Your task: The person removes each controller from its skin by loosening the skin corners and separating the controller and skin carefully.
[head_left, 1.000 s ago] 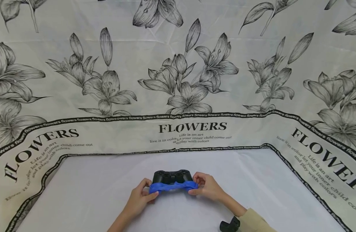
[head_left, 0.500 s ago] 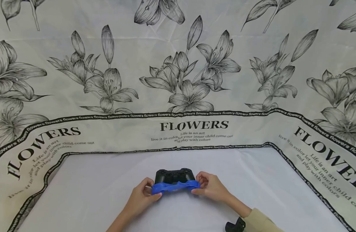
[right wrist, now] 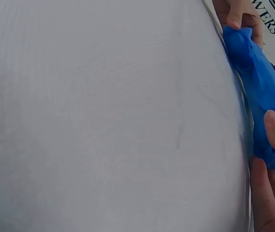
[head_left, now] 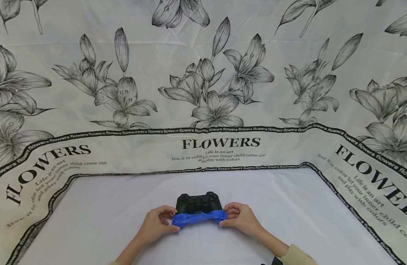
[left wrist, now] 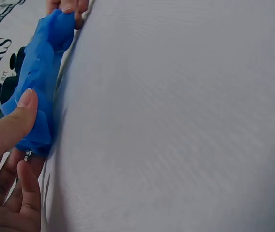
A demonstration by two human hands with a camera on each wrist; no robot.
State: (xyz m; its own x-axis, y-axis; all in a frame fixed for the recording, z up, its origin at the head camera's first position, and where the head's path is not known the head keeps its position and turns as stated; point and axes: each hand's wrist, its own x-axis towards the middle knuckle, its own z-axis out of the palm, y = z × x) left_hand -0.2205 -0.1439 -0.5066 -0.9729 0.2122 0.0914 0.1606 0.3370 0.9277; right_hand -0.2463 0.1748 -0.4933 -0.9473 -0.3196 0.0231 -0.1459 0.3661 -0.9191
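A black game controller [head_left: 198, 203] is in the middle of the head view, its thumbsticks and buttons facing up. A stretchy blue silicone cover [head_left: 199, 218] wraps the controller's near side and hides its grips. My left hand [head_left: 155, 222] pinches the cover at the left end, thumb on the near face and fingers behind. At the right end my right hand [head_left: 242, 221] pinches it in the same way. The left wrist view shows the cover [left wrist: 40, 67] under the left thumb, with thumbsticks sticking out beyond. In the right wrist view, the right thumb presses the cover [right wrist: 261, 82].
A white cloth [head_left: 101, 213] covers the table. Part of a small black object [head_left: 276, 261] shows at the bottom edge, beside the right sleeve. A floral fabric wall [head_left: 220, 151] stands around the back and sides.
The controller has tilted so that more of its button face shows. Both hands keep hold of the cover's ends and have moved slightly nearer. The small black object has slipped mostly out of frame.
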